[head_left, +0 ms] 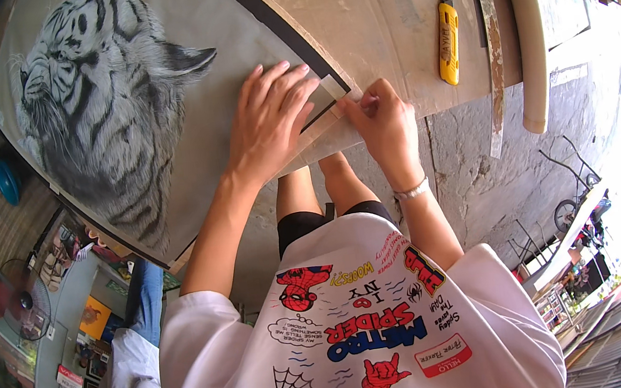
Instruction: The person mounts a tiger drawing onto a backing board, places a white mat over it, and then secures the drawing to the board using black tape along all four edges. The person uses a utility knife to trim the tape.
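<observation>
A large black-and-white tiger picture (104,87) on greyish sheet, with a black border (274,14), lies on a brown board. My left hand (270,114) rests flat on the sheet near its right corner, fingers stretched out and slightly apart. At that corner, my right hand (387,126) is closed in a pinch, its fingertips against the edge of the border. Whatever sits between those fingertips is too small to make out. A short pale strip (331,87) lies across the black border between my two hands. A yellow utility knife (448,40) lies on the board to the right.
The brown board (398,20) extends to the right, with a worn narrow strip (493,55) and a long cream tube (535,81) beyond. Below is a grey concrete floor (474,135). Another person (134,371) is at lower left, near a fan (25,300).
</observation>
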A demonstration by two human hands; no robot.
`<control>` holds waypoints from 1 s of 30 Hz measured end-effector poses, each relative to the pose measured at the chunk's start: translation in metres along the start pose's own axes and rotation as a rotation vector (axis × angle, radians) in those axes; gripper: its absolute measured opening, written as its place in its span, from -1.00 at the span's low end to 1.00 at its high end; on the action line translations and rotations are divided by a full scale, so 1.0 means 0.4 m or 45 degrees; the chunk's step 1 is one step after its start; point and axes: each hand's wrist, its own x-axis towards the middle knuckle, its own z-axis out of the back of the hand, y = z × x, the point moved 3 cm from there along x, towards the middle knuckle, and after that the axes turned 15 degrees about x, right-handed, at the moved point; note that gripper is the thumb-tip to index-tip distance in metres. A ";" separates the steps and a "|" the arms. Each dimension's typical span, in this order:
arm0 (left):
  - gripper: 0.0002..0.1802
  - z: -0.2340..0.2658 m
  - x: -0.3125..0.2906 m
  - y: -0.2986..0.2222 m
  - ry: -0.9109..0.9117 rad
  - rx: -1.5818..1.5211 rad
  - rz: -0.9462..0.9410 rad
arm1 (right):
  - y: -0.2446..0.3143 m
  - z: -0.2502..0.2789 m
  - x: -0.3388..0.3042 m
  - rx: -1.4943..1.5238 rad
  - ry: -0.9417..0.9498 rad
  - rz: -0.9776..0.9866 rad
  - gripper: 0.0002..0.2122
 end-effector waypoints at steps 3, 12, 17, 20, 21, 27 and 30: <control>-0.57 -0.001 0.055 -0.005 0.041 0.020 -0.114 | -0.010 0.034 -0.029 0.206 -0.055 0.032 -0.75; -0.59 0.029 0.124 0.002 0.279 0.044 -0.284 | 0.040 -0.004 -0.046 0.628 -0.003 0.249 -0.78; -0.60 0.037 0.134 -0.006 0.297 0.073 -0.292 | 0.047 -0.035 -0.027 0.692 -0.109 0.410 -0.64; -0.61 0.039 0.136 -0.009 0.300 0.064 -0.305 | 0.050 -0.049 -0.012 0.732 -0.138 0.448 -0.61; -0.61 0.039 0.136 -0.009 0.295 0.052 -0.306 | 0.052 -0.052 -0.007 0.701 -0.136 0.469 -0.60; -0.65 0.035 0.139 -0.008 0.289 0.033 -0.297 | 0.062 -0.063 0.006 0.551 -0.129 0.521 -0.58; -0.69 0.037 0.140 -0.009 0.273 0.044 -0.310 | 0.065 -0.066 0.008 0.550 -0.128 0.500 -0.58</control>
